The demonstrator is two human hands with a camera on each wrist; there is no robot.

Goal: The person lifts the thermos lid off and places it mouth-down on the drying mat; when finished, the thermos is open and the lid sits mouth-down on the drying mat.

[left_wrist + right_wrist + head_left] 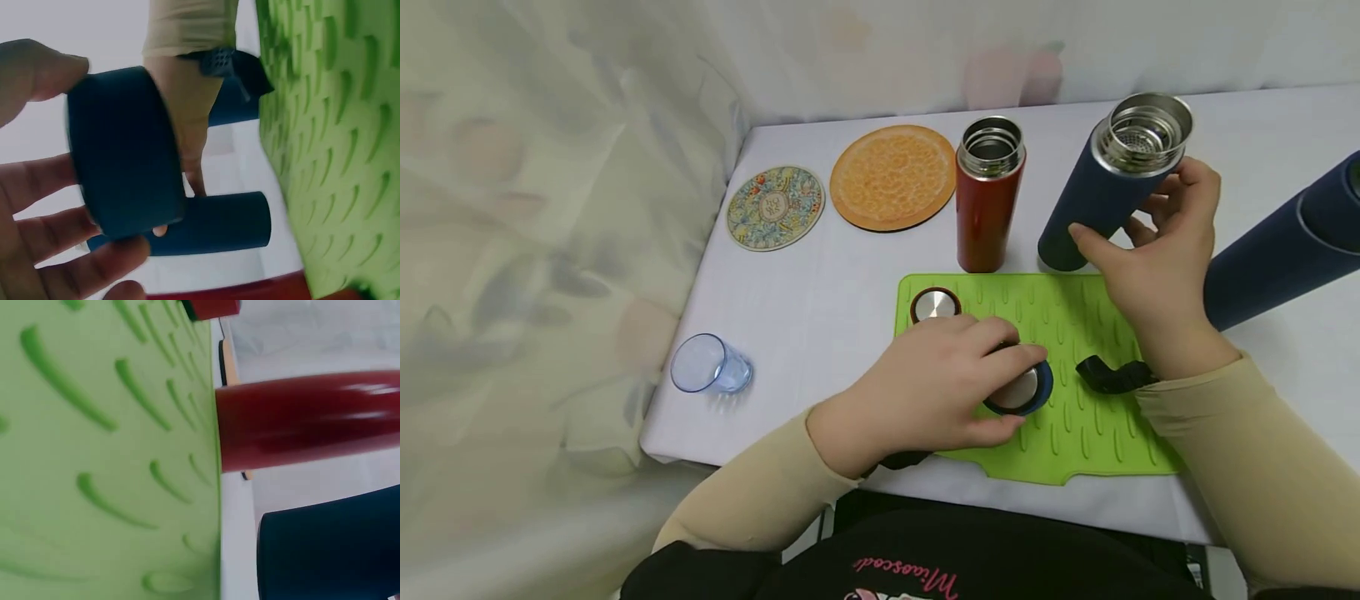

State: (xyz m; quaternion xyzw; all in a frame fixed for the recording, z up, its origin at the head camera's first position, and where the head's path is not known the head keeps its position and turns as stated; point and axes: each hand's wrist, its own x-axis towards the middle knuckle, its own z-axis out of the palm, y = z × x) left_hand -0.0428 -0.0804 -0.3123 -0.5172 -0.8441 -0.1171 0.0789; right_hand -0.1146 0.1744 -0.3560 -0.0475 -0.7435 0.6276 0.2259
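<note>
My left hand holds a dark blue flask lid over the green ridged mat; its metal face shows. In the left wrist view, thumb and fingers grip this lid round its side. My right hand grips a dark blue flask behind the mat's far edge. That flask has no lid on, and a perforated metal strainer shows in its mouth. The right wrist view catches the flask's lower body, but not the hand. Beside it stands a lidless red flask.
A red-rimmed lid lies on the mat's far left part. Another tall blue flask stands at the right. Further left are an orange round mat, a patterned round coaster and a bluish glass near the table's left edge.
</note>
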